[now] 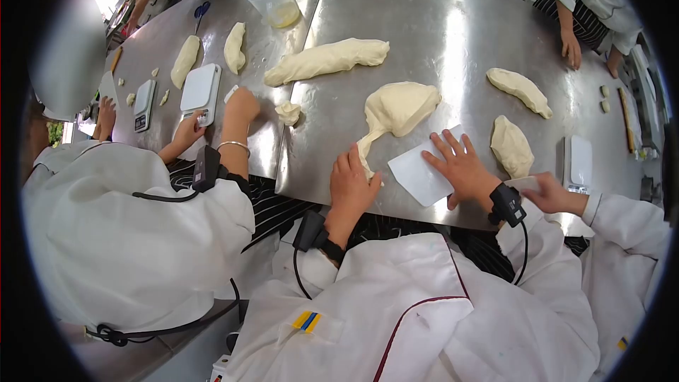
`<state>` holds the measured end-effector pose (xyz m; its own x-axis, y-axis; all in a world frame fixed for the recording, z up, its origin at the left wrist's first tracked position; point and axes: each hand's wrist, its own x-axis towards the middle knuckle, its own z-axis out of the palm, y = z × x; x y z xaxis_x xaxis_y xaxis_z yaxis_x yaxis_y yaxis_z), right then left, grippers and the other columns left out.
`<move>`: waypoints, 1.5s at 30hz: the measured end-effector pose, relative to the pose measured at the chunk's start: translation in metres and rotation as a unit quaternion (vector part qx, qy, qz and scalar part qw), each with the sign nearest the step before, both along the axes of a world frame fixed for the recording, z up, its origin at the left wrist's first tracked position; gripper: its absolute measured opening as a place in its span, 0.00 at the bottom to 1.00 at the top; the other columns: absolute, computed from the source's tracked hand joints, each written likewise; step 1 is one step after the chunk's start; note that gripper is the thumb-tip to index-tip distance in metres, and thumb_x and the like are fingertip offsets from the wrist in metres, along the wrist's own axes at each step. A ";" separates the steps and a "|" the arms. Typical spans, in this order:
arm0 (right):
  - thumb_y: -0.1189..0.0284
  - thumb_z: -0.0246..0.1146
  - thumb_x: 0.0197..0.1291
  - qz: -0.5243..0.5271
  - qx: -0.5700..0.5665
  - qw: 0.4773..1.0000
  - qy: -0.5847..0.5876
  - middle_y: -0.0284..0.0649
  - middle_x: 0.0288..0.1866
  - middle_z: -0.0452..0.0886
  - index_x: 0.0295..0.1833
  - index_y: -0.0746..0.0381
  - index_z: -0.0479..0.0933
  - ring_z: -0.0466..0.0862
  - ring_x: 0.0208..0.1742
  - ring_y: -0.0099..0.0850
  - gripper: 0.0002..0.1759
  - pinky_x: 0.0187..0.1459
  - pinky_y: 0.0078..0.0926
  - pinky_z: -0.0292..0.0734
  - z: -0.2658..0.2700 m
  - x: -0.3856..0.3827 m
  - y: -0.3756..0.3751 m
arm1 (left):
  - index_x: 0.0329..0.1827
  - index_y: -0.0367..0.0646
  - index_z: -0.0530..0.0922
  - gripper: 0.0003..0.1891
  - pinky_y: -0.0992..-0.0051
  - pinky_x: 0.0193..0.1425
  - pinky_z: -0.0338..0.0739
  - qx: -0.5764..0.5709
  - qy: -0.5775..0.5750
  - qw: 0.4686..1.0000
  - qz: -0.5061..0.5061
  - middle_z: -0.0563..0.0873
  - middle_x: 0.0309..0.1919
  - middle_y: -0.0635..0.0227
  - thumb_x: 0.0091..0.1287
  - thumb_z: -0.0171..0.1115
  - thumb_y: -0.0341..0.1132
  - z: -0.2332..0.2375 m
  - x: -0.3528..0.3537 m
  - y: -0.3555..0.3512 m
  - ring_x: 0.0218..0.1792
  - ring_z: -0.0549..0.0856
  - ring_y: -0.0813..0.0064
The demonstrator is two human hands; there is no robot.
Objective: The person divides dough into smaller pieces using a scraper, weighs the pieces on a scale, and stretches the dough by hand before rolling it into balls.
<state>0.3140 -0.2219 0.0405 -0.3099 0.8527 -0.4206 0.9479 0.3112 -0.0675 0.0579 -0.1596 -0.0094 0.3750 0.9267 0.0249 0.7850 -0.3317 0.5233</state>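
Observation:
A large lump of pale dough (403, 106) lies on the steel table, with a stretched neck of it running toward me. My left hand (351, 180) is closed around the end of that neck, and a bit of dough shows below the fingers. To its right, my right hand (463, 168) grips a white dough scraper (417, 170), fingers spread over its face and thumb near its lower edge. The scraper is just right of the dough neck, apart from the lump. A smaller dough piece (512, 147) rests right of my right hand.
A long dough roll (329, 61) lies farther back, near a small dough scrap (288, 112) and a clear plastic jug (274, 1). Co-workers stand on both sides and across the table (396, 7). Kitchen scales (201, 88) are at the left, another scale (579, 159) at the right.

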 end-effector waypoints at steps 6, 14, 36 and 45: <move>0.57 0.80 0.31 0.050 0.029 0.998 0.012 0.59 0.75 0.56 0.74 0.53 0.60 0.59 0.74 0.61 0.60 0.66 0.63 0.61 -0.007 0.001 0.004 | 0.56 0.37 0.75 0.23 0.57 0.55 0.73 0.048 -0.080 0.996 0.013 0.80 0.46 0.50 0.53 0.52 0.23 -0.027 -0.027 0.016 0.50 0.77 0.47; 0.68 0.59 0.59 0.161 0.173 0.971 -0.031 0.61 0.70 0.64 0.67 0.61 0.68 0.69 0.67 0.62 0.29 0.57 0.62 0.72 -0.026 -0.012 0.005 | 0.45 0.39 0.81 0.14 0.57 0.45 0.78 -0.082 -0.149 0.983 0.073 0.85 0.41 0.51 0.58 0.58 0.32 -0.011 -0.047 0.020 0.38 0.84 0.49; 0.74 0.62 0.51 0.006 0.126 0.964 0.233 0.40 0.36 0.85 0.43 0.58 0.82 0.84 0.37 0.41 0.12 0.40 0.39 0.79 0.044 -0.014 0.009 | 0.57 0.46 0.76 0.22 0.57 0.59 0.72 0.074 -0.024 0.976 0.203 0.78 0.53 0.50 0.59 0.66 0.36 -0.023 -0.051 0.149 0.56 0.76 0.48; 0.72 0.64 0.54 -0.091 0.146 0.952 0.255 0.42 0.32 0.83 0.41 0.59 0.82 0.83 0.33 0.44 0.09 0.35 0.40 0.78 0.052 -0.006 0.010 | 0.59 0.36 0.74 0.26 0.60 0.57 0.74 -0.006 -0.222 0.934 0.281 0.79 0.54 0.45 0.61 0.66 0.41 -0.025 -0.071 0.117 0.54 0.79 0.47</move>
